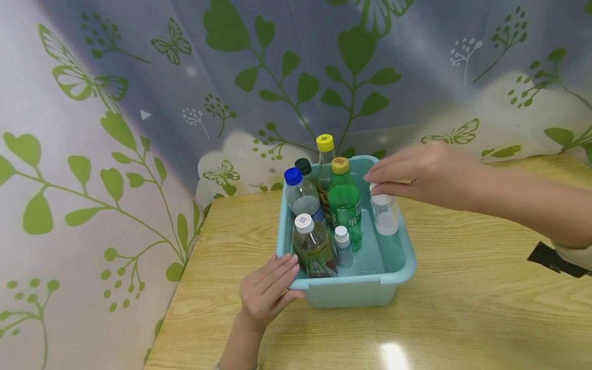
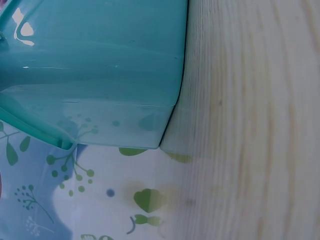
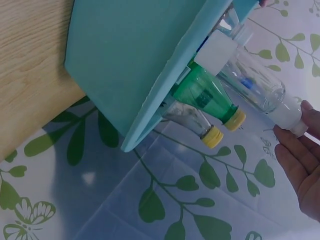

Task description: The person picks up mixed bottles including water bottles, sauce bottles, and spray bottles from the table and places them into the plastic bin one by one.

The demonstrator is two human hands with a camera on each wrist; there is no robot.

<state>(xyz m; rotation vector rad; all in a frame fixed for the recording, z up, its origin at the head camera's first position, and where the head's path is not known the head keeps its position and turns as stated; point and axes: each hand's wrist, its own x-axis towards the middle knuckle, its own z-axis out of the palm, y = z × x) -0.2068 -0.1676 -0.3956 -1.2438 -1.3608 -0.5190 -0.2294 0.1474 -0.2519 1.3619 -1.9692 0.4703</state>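
My right hand (image 1: 423,167) pinches the white cap of a clear bottle (image 1: 385,216) at the right side of a light-blue plastic bin (image 1: 401,275). In the right wrist view, fingers and thumb meet at that cap, and the bottle's white lower end overlaps the bin's rim. With my left hand (image 1: 265,290) I grip the bin's near-left corner, fingers over the rim and thumb beneath it. Inside the bin stand a green bottle (image 1: 344,203), a blue-capped bottle (image 1: 302,198), a white-capped bottle with a dark label (image 1: 316,254) and a small white-capped bottle (image 1: 344,249).
Farther back in the bin are a tall yellow-capped bottle (image 1: 325,154) and a dark-capped bottle (image 1: 303,166). The bin sits on a wood-grain table (image 1: 462,308). Behind and to the left hangs a leaf-patterned curtain (image 1: 162,128).
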